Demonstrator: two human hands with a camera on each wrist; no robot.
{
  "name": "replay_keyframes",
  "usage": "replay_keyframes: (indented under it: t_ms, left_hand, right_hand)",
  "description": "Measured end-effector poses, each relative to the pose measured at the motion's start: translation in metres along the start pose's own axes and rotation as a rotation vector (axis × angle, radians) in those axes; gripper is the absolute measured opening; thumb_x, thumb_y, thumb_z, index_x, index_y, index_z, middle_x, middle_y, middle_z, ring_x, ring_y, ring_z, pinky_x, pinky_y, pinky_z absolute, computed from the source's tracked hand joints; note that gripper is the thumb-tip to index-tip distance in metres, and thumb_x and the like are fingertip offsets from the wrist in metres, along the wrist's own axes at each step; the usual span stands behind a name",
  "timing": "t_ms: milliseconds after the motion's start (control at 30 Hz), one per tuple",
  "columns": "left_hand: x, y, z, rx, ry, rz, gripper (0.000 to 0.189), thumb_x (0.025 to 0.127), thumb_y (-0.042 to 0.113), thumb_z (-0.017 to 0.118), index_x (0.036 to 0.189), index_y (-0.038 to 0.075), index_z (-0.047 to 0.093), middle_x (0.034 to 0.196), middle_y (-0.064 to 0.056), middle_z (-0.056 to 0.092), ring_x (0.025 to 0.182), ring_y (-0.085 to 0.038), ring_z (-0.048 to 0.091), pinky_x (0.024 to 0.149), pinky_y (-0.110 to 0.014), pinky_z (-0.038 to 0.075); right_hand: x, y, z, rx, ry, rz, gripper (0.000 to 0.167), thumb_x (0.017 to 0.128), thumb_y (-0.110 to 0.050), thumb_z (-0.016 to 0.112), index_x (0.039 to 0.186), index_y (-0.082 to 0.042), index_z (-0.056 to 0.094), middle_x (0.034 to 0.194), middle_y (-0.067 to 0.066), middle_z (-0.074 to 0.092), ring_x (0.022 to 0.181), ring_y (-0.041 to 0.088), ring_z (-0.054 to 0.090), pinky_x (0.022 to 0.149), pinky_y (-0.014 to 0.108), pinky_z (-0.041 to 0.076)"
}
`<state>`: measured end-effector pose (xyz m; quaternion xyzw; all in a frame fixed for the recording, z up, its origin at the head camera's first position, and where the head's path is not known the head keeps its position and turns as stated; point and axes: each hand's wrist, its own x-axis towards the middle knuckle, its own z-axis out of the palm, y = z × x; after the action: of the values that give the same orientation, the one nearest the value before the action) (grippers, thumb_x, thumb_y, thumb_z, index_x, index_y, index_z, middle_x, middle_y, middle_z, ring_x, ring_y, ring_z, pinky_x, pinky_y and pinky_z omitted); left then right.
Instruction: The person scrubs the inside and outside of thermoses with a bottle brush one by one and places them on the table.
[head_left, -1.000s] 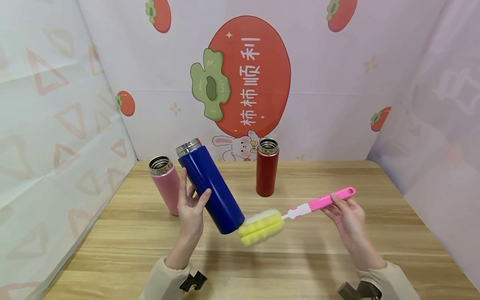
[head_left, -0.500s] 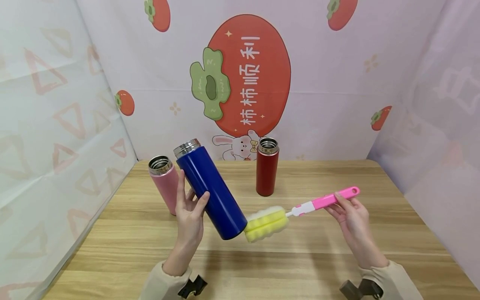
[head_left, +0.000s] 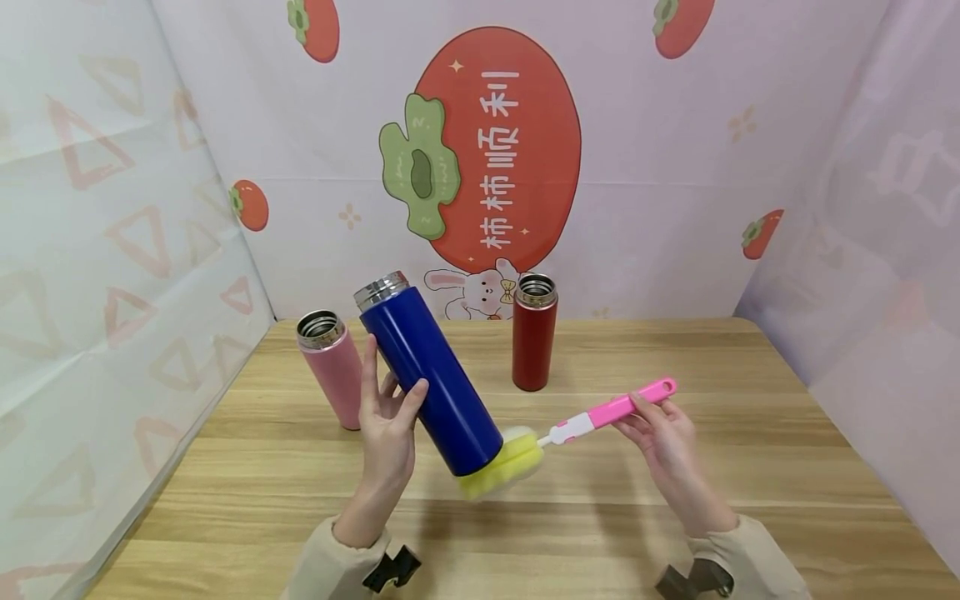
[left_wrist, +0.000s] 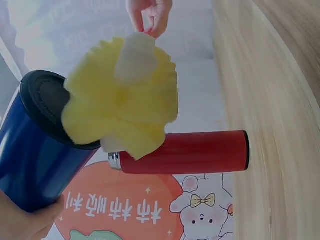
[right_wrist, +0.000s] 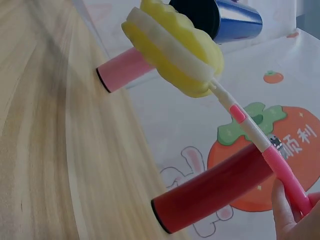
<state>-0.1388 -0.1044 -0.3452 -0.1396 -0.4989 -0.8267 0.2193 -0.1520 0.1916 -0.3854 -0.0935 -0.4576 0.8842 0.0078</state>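
My left hand (head_left: 388, 429) grips a blue thermos bottle (head_left: 431, 375) around its middle, holding it tilted above the table with its steel mouth up and to the left. In my right hand (head_left: 663, 437) is the pink handle of a bottle brush (head_left: 573, 427), pinched between thumb and fingers. The brush's yellow and white sponge head (right_wrist: 172, 50) is at the lower end of the bottle and partly hidden behind it in the head view. The left wrist view shows the sponge overlapping the bottle's black base (left_wrist: 47, 102).
A lidless pink bottle (head_left: 333, 371) stands at the left, just beyond my left hand. Farther back, a lidless red bottle (head_left: 534, 346) stands upright on the wooden table (head_left: 750, 467). Printed cloth (head_left: 637, 167) hangs behind and at both sides.
The brush first shifts slightly right, then moves left with my right hand, so its sponge goes behind the bottle's lower end. The blue bottle dips a little, then shifts slightly right.
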Motion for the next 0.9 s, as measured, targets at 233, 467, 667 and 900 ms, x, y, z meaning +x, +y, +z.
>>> replay_keyframes:
  t_ms: [233, 467, 667, 900]
  left_hand:
    - [0.003, -0.006, -0.004, 0.065, -0.006, 0.026, 0.075, 0.082, -0.008, 0.054, 0.142, 0.018, 0.017, 0.122, -0.01, 0.044, 0.106, -0.02, 0.049, 0.085, -0.026, 0.044]
    - [0.003, -0.011, -0.011, 0.127, -0.006, 0.039, 0.074, 0.082, -0.006, 0.055, 0.142, 0.018, 0.018, 0.118, -0.006, 0.048, 0.105, -0.016, 0.05, 0.084, -0.024, 0.043]
    - [0.004, -0.011, -0.017, 0.154, -0.007, 0.023, 0.074, 0.082, -0.006, 0.055, 0.142, 0.02, 0.02, 0.119, -0.006, 0.048, 0.105, -0.016, 0.05, 0.085, -0.024, 0.043]
    - [0.003, -0.009, -0.023, 0.152, -0.027, 0.004, 0.075, 0.081, -0.007, 0.055, 0.142, 0.021, 0.02, 0.121, -0.009, 0.046, 0.104, -0.017, 0.051, 0.084, -0.026, 0.044]
  right_hand:
    - [-0.003, 0.004, 0.005, -0.035, -0.017, 0.039, 0.004, 0.088, -0.008, 0.053, 0.088, -0.005, 0.05, 0.076, 0.004, 0.064, 0.075, 0.013, 0.063, 0.075, 0.029, 0.049]
    - [-0.005, 0.001, 0.001, 0.0, -0.03, 0.015, 0.005, 0.088, -0.006, 0.051, 0.084, -0.008, 0.054, 0.076, 0.005, 0.065, 0.074, 0.014, 0.064, 0.074, 0.029, 0.049]
    - [-0.003, -0.003, -0.006, 0.051, -0.056, -0.023, 0.005, 0.087, -0.005, 0.052, 0.084, -0.006, 0.056, 0.077, 0.008, 0.065, 0.075, 0.016, 0.064, 0.073, 0.029, 0.05]
    - [-0.003, -0.008, -0.015, 0.099, -0.035, -0.061, 0.005, 0.086, -0.002, 0.053, 0.084, -0.005, 0.057, 0.076, 0.009, 0.065, 0.071, 0.017, 0.065, 0.07, 0.029, 0.05]
